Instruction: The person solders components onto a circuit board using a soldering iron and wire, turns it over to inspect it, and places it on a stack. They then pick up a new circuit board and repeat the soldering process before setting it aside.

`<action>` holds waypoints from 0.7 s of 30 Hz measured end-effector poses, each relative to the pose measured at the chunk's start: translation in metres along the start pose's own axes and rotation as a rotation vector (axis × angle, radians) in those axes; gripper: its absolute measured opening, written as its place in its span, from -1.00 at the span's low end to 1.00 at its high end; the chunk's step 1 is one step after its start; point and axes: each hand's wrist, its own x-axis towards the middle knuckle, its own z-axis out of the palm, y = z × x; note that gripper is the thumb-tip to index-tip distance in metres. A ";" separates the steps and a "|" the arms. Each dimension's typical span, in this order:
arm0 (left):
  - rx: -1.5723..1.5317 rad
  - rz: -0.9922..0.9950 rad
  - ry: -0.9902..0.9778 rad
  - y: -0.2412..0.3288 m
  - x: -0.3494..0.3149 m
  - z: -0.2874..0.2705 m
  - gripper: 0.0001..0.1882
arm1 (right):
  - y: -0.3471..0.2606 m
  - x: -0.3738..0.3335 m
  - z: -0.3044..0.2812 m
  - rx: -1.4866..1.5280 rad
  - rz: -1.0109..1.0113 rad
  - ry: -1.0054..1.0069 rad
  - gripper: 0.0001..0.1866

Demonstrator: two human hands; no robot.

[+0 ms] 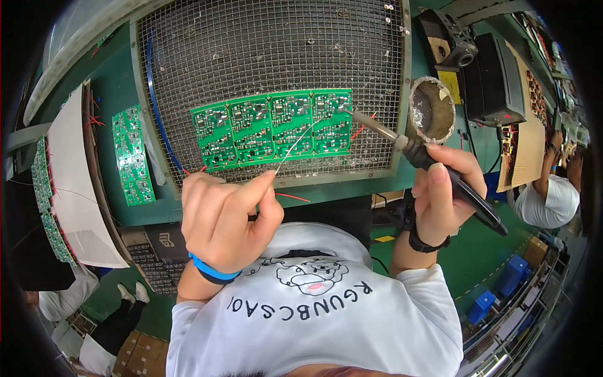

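A green circuit board panel (217, 137), made of several joined boards with small parts on them, lies on a wire mesh (251, 60). My right hand (449, 188) grips a soldering iron (378, 128) by its black handle; its tip meets the panel's upper right part, near a solder pad. Between the thumb and fingertips of my left hand (227, 213) is a thin strand of solder wire (294, 146), which slants up to the rightmost boards. Red wires (293, 197) show beside my left hand, and another red wire (361, 131) lies by the panel's right edge.
A round crusted pot (432, 110) stands right of the mesh frame, near a black box-shaped device (493, 81). At left lies a second green board panel (133, 156) beside a white sheet (75, 169). Other people sit or stand at both sides.
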 end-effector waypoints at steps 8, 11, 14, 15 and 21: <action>-0.035 -0.002 0.006 0.000 0.006 0.003 -0.69 | 0.003 -0.007 -0.001 0.021 -0.042 0.093 -0.76; -0.046 0.003 0.007 0.000 0.008 0.007 -0.70 | -0.005 0.003 0.009 0.005 -0.036 0.021 -0.77; -0.033 0.003 0.011 -0.001 0.009 0.009 -0.71 | -0.007 0.012 0.012 -0.106 -0.058 -0.101 -0.79; -0.028 0.004 0.005 -0.001 0.009 0.009 -0.70 | -0.009 0.013 0.013 -0.105 -0.058 -0.102 -0.79; -0.017 0.007 -0.005 -0.001 0.008 0.008 -0.69 | -0.012 0.018 0.013 -0.124 -0.068 -0.118 -0.82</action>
